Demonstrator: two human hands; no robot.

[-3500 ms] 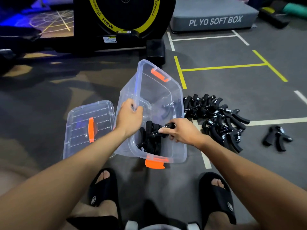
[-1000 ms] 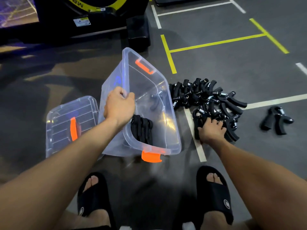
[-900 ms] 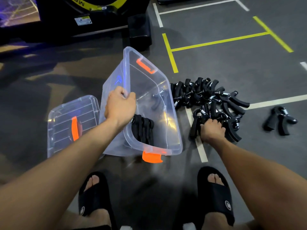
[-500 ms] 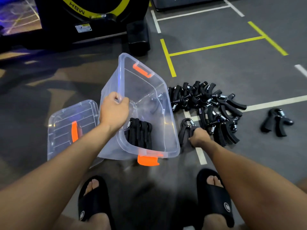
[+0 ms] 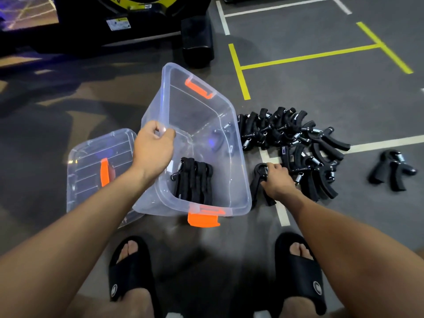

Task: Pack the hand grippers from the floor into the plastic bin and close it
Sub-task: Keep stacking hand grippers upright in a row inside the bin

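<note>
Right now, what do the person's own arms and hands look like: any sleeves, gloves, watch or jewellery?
Both forearms are bare up to the frame edge: no sleeves show. The left hand and right hand wear no gloves, and no watch, ring or bracelet is visible. The only clothing in view is a pair of black slide sandals with a small round logo.

Hardly anything legible here. The black machine at the top carries a white sticker with a yellow warning strip, its print too small to read, and part of a yellow letter above it (perhaps an M). Each slide shows a round white logo, unreadable.
</note>
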